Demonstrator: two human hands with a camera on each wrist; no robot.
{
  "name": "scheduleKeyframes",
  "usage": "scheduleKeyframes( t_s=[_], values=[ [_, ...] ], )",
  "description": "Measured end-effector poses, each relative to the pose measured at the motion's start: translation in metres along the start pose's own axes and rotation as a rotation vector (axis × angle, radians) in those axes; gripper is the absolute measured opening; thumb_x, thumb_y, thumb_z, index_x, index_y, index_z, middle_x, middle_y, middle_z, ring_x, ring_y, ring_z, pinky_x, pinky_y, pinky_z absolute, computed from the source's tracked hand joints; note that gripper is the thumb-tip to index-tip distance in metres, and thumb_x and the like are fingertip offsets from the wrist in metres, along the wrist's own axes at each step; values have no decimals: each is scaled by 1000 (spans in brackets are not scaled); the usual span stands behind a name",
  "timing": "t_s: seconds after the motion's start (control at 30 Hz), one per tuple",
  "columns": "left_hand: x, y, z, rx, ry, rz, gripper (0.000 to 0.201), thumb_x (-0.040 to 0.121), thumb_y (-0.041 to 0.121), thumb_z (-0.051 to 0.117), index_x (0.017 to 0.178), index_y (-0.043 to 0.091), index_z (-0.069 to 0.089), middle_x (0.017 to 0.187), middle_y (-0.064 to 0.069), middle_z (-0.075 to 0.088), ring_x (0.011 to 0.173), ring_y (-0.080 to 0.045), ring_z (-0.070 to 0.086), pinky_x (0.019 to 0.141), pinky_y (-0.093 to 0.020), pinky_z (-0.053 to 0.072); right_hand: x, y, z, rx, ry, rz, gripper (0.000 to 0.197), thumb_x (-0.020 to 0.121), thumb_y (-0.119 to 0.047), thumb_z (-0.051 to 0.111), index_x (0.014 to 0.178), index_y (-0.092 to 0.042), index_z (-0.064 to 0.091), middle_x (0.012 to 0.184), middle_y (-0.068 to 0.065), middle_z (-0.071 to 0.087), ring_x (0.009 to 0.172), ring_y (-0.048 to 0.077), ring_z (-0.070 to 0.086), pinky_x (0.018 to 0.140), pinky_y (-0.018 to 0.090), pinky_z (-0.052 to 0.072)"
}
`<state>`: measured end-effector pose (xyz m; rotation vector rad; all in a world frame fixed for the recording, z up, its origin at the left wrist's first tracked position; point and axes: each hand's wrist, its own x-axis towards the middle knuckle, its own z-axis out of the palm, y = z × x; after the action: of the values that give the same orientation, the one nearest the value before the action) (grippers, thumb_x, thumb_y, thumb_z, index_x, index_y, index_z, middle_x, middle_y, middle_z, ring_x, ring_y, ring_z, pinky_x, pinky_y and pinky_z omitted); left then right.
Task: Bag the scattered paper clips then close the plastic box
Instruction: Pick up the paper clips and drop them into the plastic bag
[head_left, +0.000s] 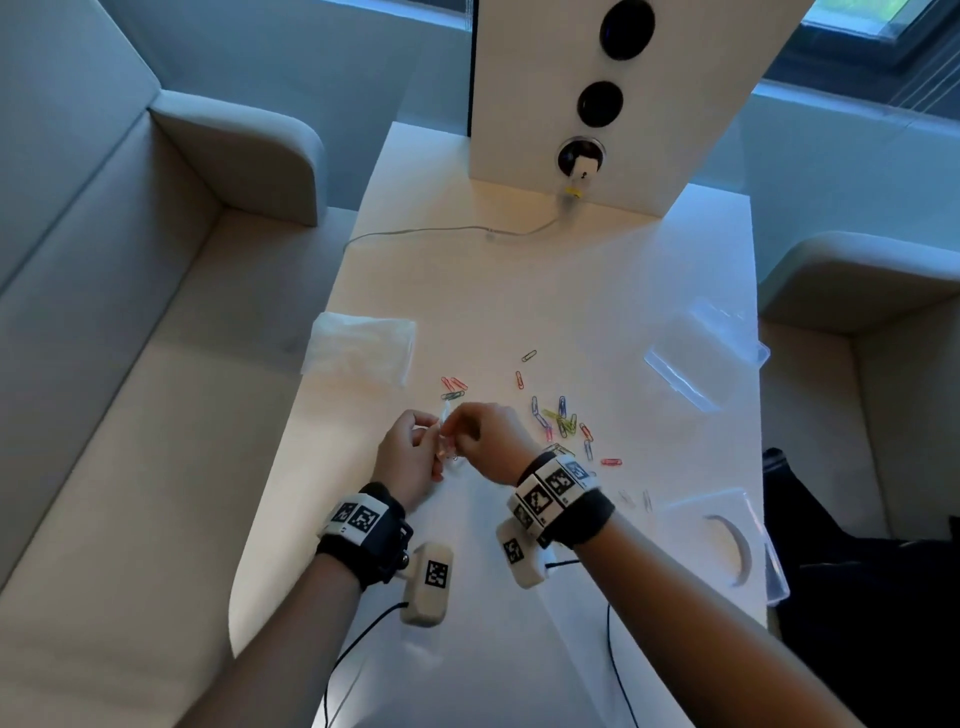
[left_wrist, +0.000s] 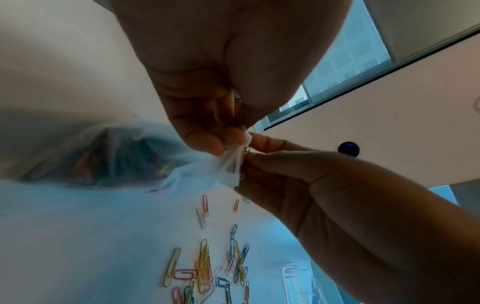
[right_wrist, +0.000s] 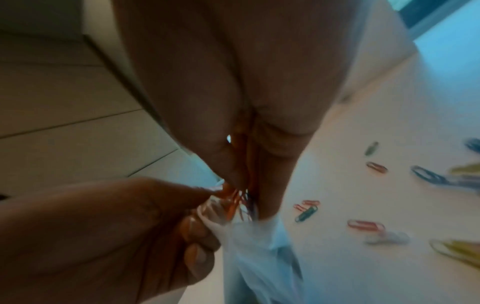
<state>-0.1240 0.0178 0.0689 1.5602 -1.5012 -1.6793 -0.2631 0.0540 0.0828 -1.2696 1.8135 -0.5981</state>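
My left hand (head_left: 410, 457) and right hand (head_left: 485, 441) meet just above the near-middle of the counter (head_left: 519, 291), w/ both grips clamped: left fingers (left_wrist: 207, 142) pinch the mouth of a small clear plastic bag (left_wrist: 228, 162), right fingers (right_wrist: 270, 185) pinch a bunch of paper clips (right_wrist: 233, 199), orange and darker ones, at that mouth. In the right wrist view the clips look partly inside the opening, but it's blurry, so can't say for sure. The bag hangs down from my left pinch; in the left wrist view its lower part (left_wrist: 109, 156) already has colored clips in it. Just beyond my right hand, more loose clips (head_left: 561, 421) lie scattered on the counter, pink, blue, yellow-green, red, w/ a few apart near the left (head_left: 453, 387) and two farther out (head_left: 523, 369). Near right edge: clear plastic box lid (head_left: 727, 540). Farther right: the open plastic box (head_left: 706, 353). Far left: a crumpled white plastic sheet (head_left: 358, 348). At the back, a white panel (head_left: 597, 104) w/ a cable (head_left: 447, 231) plugged in.
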Motion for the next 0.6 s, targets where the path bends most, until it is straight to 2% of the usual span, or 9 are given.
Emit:
scheduleKeyframes(
  t_s=[0.07, 0.13, 0.27, 0.3, 0.37, 0.43, 0.47, 0.53, 0.6],
  values=[
    [1, -2, -4, 14, 11, -7, 12, 100, 15, 51, 102, 5, 58, 82, -16, 72, 62, -21, 61, 47, -22, 48, 3, -5, -1, -93, -129, -28, 25, 90, -1, 51, 105, -15, 65, 99, 7, 74, 86, 21, 68, 79, 28, 55],
    [1, -4, -7, 17, 6, -16, 12, 101, 16, 51, 103, 7, 58, 84, -12, 72, 64, -17, 65, 51, -21, 50, 5, -10, -6, -143, -154, -98, 20, 89, 0, 56, 100, -15, 64, 97, 7, 73, 83, 20, 69, 78, 32, 58],
    [4, -8, -14, 3, 35, -23, 9, 100, 15, 53, 101, 8, 59, 91, -14, 71, 77, -24, 67, 52, -18, 52, 29, -5, -26, -14, 16, -129, 20, 90, 2, 54, 85, -10, 69, 77, 4, 72, 65, 14, 72, 69, 34, 62],
    [4, -8, -15, -15, 42, -25, 10, 99, 16, 54, 101, 8, 59, 91, -14, 71, 78, -26, 67, 52, -19, 53, 41, 1, -31, -70, 91, -143, 24, 91, 3, 52, 90, -10, 72, 83, 5, 73, 72, 16, 72, 75, 35, 60],
    [5, -10, -17, -28, 68, -23, 12, 100, 15, 54, 103, 4, 59, 88, -12, 71, 73, -25, 64, 51, -19, 53, 65, 19, -28, -304, 123, -207, 32, 94, -1, 48, 113, -12, 71, 117, 10, 70, 105, 24, 67, 94, 40, 53],
    [4, -12, -18, 2, 91, 1, 10, 99, 13, 54, 101, 5, 60, 83, -7, 68, 68, -19, 61, 49, -13, 50, 79, 37, -5, -633, -56, -245, 43, 100, -15, 45, 142, -15, 48, 153, 12, 41, 140, 30, 39, 113, 47, 37],
    [5, -16, -20, 42, 101, 23, 8, 99, 13, 54, 98, 9, 61, 83, -3, 68, 70, -17, 62, 52, -12, 49, 82, 47, 9, -784, -168, -256, 51, 102, -25, 42, 151, -15, 32, 162, 13, 23, 148, 30, 23, 118, 50, 26],
    [9, -21, -24, 89, 101, 41, 6, 98, 16, 56, 95, 17, 61, 87, -1, 70, 79, -17, 68, 63, -17, 51, 86, 63, 31, -1003, -300, -292, 68, 102, -45, 35, 157, -13, 10, 165, 12, -1, 152, 28, 3, 122, 51, 10],
    [12, -26, -29, 81, 92, 21, 5, 97, 17, 58, 95, 17, 62, 91, -5, 72, 84, -21, 70, 72, -31, 56, 90, 76, 38, -1100, -283, -318, 78, 99, -58, 27, 157, -12, 1, 165, 12, -9, 152, 28, -4, 122, 51, 3]
  ],
)
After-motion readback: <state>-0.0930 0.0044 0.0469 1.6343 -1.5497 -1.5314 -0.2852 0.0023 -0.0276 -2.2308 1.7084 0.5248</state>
